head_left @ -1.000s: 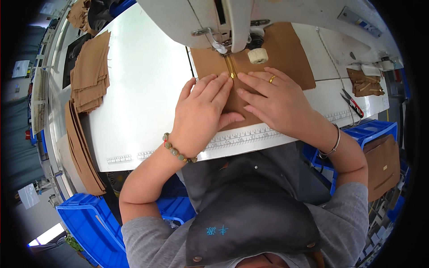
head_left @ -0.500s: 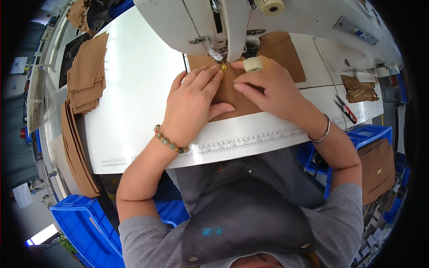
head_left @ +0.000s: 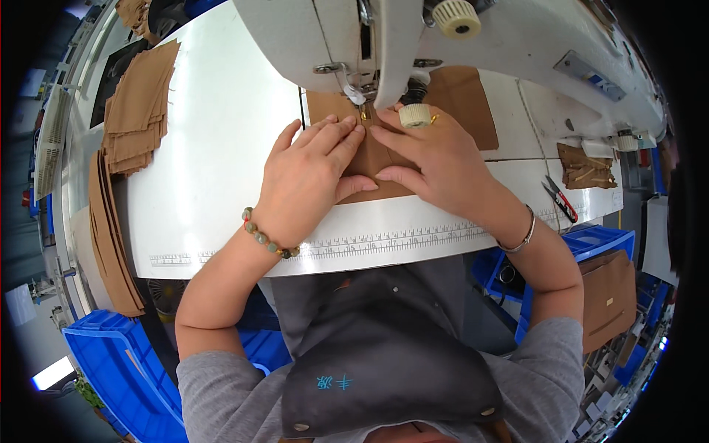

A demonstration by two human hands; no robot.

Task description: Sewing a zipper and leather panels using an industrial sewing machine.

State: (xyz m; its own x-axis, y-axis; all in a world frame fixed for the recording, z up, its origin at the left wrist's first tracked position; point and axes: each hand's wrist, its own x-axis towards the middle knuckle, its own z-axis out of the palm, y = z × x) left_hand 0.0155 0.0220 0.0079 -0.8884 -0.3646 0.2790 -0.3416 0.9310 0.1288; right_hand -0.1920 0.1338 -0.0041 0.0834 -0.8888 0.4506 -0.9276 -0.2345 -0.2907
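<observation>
A brown fabric panel (head_left: 377, 159) lies on the white table under the needle and presser foot (head_left: 363, 114) of a white sewing machine (head_left: 310, 37). My left hand (head_left: 314, 159) rests on the panel's left part, fingers stretched out and thumb apart. On the right part, my right hand (head_left: 436, 151) lies with fingers extended, its fingertips close to the presser foot and its thumb pointing at the left thumb. A cream knob (head_left: 415, 116) of the machine covers part of the right fingers. More brown fabric (head_left: 461, 107) spreads behind the right hand.
Stacked brown pieces (head_left: 136, 111) lie at the table's left, with long brown strips (head_left: 111, 236) over the edge. Red-and-black thread snips (head_left: 561, 199) and brown scraps (head_left: 586, 166) lie at right. Blue crates (head_left: 122, 362) stand below. A ruler strip (head_left: 354, 244) runs along the front edge.
My right hand has come down from a raised, curled pose and now lies flatter on the panel, its thumb nearer the left one. My left hand stays on the fabric. The view has shifted slightly.
</observation>
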